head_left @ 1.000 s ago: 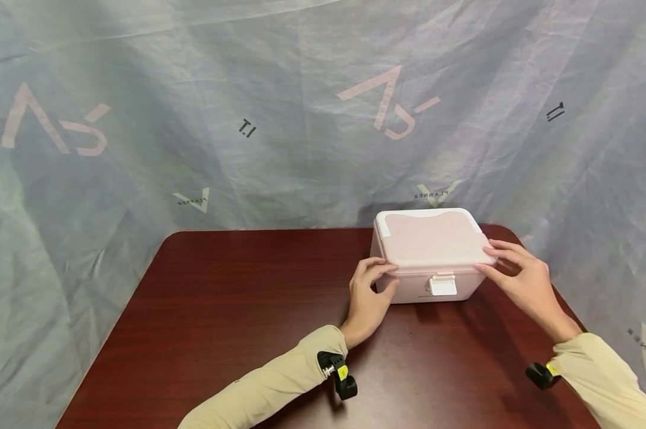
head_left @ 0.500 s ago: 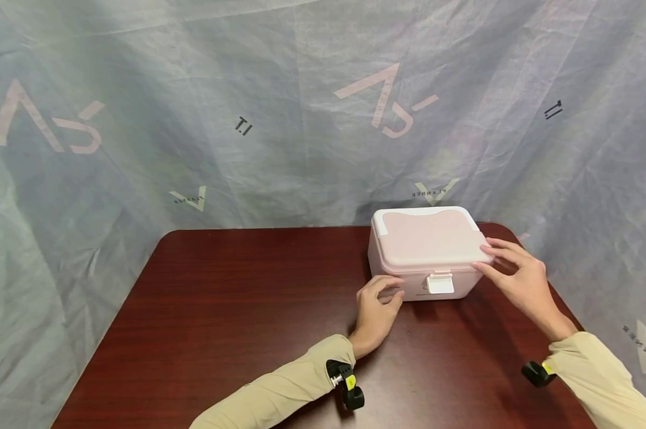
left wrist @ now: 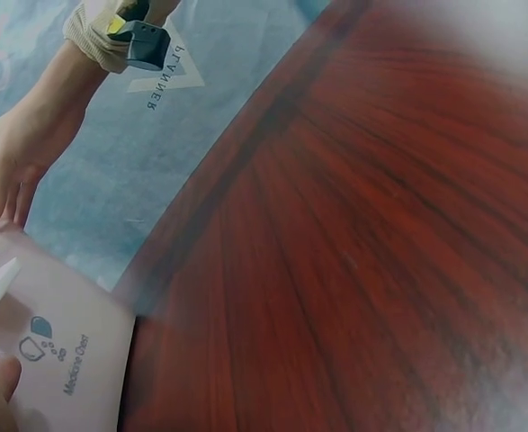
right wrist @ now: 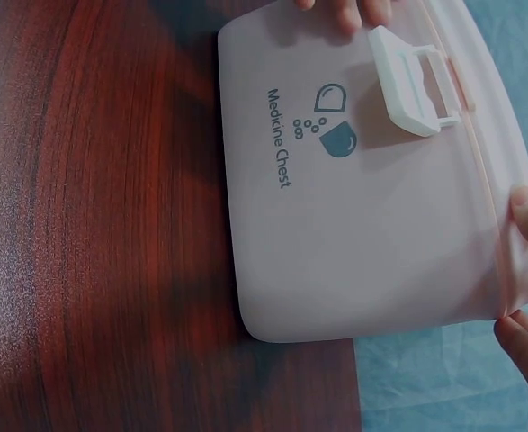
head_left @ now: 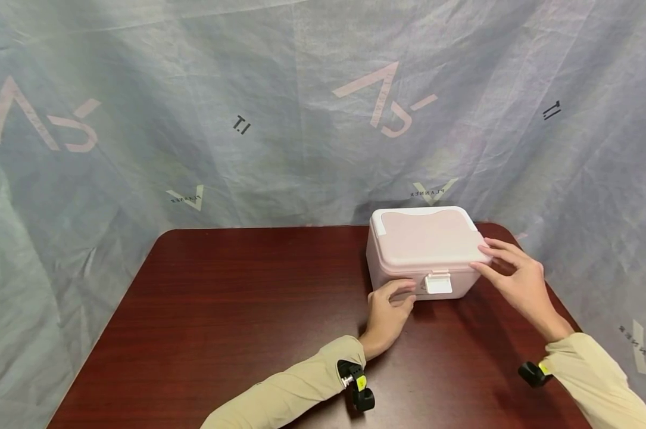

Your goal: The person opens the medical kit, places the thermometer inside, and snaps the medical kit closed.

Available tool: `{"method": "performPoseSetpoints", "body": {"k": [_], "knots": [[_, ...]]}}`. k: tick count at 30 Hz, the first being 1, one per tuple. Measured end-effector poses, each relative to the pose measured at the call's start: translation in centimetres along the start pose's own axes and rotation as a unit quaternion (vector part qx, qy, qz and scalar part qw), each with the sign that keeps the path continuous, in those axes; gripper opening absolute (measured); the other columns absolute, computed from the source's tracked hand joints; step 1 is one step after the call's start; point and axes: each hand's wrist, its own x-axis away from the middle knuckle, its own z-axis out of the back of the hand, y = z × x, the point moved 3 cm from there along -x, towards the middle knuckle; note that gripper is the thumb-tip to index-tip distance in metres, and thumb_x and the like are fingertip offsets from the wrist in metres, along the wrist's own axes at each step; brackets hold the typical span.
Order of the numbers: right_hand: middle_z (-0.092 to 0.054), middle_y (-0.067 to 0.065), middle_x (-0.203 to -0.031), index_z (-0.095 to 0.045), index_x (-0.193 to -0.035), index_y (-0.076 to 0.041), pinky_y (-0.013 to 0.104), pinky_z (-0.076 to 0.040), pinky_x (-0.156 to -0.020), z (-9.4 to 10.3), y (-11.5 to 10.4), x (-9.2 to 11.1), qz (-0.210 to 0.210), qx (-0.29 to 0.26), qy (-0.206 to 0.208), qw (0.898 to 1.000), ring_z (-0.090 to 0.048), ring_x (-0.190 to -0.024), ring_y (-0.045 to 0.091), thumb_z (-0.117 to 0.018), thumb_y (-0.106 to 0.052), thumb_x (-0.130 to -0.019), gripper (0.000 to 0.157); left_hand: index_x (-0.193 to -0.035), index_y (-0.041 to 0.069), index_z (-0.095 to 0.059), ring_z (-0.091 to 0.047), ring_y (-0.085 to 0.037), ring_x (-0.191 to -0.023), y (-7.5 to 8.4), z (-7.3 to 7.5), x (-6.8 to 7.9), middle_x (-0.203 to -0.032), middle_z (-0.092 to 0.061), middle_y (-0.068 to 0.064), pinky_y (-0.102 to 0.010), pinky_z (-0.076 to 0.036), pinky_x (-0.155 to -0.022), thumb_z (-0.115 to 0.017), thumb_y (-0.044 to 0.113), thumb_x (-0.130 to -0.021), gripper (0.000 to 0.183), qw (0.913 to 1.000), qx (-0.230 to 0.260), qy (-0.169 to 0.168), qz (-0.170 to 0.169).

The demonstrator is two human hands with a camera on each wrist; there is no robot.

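A pale pink medicine chest (head_left: 427,238) stands near the table's far right corner, its lid down. The white latch (head_left: 438,283) on its front sticks outward, plain in the right wrist view as a tilted flap (right wrist: 398,90). With thumb on the front and fingers at the side, my right hand (head_left: 520,286) holds the lid's right front corner. My left hand (head_left: 385,316) is at the front face, left of the latch, fingers loosely bent and holding nothing. In the right wrist view its fingertips (right wrist: 346,16) are at the front face beside the latch; whether they press it I cannot tell.
The dark red wooden table (head_left: 237,316) stretches left and in front of the chest. A grey printed cloth (head_left: 301,119) hangs just behind the table and along its sides. Black wrist mounts (head_left: 361,393) hang below both sleeves.
My left hand has left the lid's left front corner and moved down and right along the front towards the latch. My right hand stays on the right corner; the chest stays in place.
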Motion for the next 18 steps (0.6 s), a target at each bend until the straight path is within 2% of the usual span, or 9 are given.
{"method": "performPoseSetpoints", "body": {"k": [4, 8, 18], "knots": [[-0.062, 0.018, -0.118, -0.07, -0.109, 0.0, 0.006, -0.043, -0.079, 0.0, 0.9, 0.1, 0.002, 0.006, 0.001, 1.0, -0.056, -0.106, 0.001, -0.082, 0.006, -0.065, 0.047, -0.103, -0.008, -0.067, -0.066, -0.038, -0.091, 1.2, -0.4, 0.1, -0.097, -0.067, -0.024, -0.036, -0.055, -0.076, -0.063, -0.017, -0.078, 0.027, 1.0, -0.001, 0.003, 0.004], [-0.062, 0.016, -0.118, -0.071, -0.109, -0.001, 0.006, -0.043, -0.079, 0.0, 1.1, 0.2, 0.008, 0.004, 0.004, 1.0, -0.056, -0.106, 0.001, -0.083, 0.005, -0.064, 0.047, -0.101, -0.009, -0.067, -0.066, -0.038, -0.089, 1.5, -1.1, 0.0, -0.096, -0.067, -0.025, -0.038, -0.055, -0.075, -0.062, -0.021, -0.076, 0.028, 0.9999, -0.003, 0.012, 0.0], [-0.063, 0.016, -0.117, -0.071, -0.107, 0.0, 0.006, -0.043, -0.079, -0.2, 1.2, 0.3, 0.016, 0.002, 0.014, 1.0, -0.057, -0.106, 0.002, -0.083, 0.007, -0.063, 0.046, -0.095, -0.013, -0.066, -0.066, -0.037, -0.087, 1.3, -2.4, -0.1, -0.096, -0.064, -0.024, -0.04, -0.055, -0.073, -0.064, -0.025, -0.07, 0.028, 0.9977, 0.009, 0.035, -0.058]]}}
